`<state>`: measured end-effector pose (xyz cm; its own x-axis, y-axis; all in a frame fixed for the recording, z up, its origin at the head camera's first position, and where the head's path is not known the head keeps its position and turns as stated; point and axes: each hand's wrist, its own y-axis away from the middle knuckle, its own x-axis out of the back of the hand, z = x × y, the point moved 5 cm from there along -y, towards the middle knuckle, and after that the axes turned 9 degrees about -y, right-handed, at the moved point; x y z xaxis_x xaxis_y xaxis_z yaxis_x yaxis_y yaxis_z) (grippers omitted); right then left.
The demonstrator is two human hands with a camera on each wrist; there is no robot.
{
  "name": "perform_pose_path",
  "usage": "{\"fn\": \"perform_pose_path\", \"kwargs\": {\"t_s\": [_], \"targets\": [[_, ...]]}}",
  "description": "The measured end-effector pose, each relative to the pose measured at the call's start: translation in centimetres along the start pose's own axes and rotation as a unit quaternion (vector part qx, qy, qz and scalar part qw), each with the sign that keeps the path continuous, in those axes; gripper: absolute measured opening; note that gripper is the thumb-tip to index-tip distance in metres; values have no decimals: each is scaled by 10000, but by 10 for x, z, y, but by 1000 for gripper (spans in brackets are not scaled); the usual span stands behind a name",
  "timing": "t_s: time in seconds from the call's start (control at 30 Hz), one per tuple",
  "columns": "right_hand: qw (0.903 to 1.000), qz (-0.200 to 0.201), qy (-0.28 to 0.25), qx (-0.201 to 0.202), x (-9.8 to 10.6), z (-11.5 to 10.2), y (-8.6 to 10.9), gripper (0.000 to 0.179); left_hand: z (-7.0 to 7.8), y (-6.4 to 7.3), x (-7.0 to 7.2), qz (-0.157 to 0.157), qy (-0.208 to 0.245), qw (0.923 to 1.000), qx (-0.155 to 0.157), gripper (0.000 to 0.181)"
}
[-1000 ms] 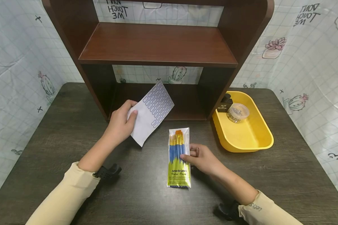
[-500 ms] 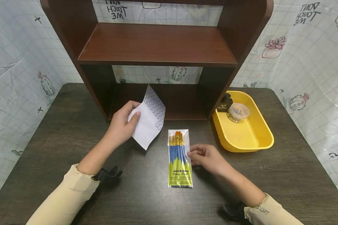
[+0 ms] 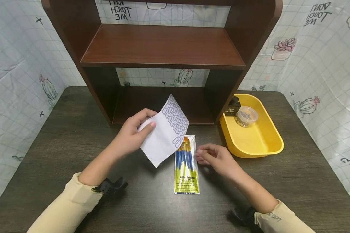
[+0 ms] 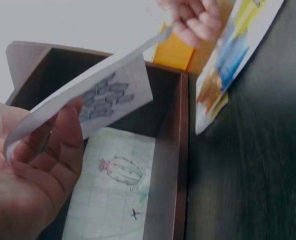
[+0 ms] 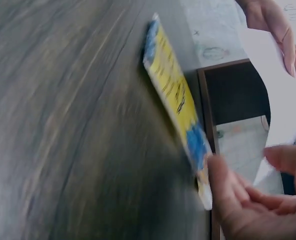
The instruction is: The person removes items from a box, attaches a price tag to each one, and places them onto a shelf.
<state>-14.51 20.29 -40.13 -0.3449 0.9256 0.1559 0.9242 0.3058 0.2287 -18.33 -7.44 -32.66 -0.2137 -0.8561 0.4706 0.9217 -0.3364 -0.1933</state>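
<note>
Lying on the desk, the brush pack has its green label nearest the person and its bristles at the far end. It looks light and fairly stiff lengthwise because of the handles inside, but the clear sleeve is probably slick and the bristle end easily bent. A pinch across both long edges, over the blue handles or the label, should suit it best.

Just to the right of the pack is the right hand, fingers loosely bent beside its edge and grasping nothing; whether a fingertip touches the plastic, I cannot tell.

To the pack's left, and a little beyond, the left hand pinches a paper sheet between thumb and fingers. The sheet slants up off the desk, and from the head its printed part hides the pack's upper left corner. It seems very light, limp and easily creased; a grip near the middle of an edge, as now, leaves the far end free to flop.

Farther out, right of the pack, a yellow tray holds a round clear tub and a black box. Beyond the pack stands a brown shelf unit.
</note>
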Motion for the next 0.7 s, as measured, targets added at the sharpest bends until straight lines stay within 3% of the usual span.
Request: {"fn": "perform_pose_path", "kwargs": {"t_s": [0.1,0.27,0.43,0.7], "targets": [[9977,-380,-561,-25,-8,-3,0,41,6,2,-6,-240,249,9993,-131,24],[9824,-841,-1662,-151,-22,-9,1,35,15,4,-13,-476,432,9974,-315,23],[9716,-620,-2264,-304,-26,-15,3,19,17,5,-15,-480,599,9966,-316,22],[9605,-201,-2776,-49,-22,-24,4,4,9,6,-16,-445,1362,9894,219,25]]}}
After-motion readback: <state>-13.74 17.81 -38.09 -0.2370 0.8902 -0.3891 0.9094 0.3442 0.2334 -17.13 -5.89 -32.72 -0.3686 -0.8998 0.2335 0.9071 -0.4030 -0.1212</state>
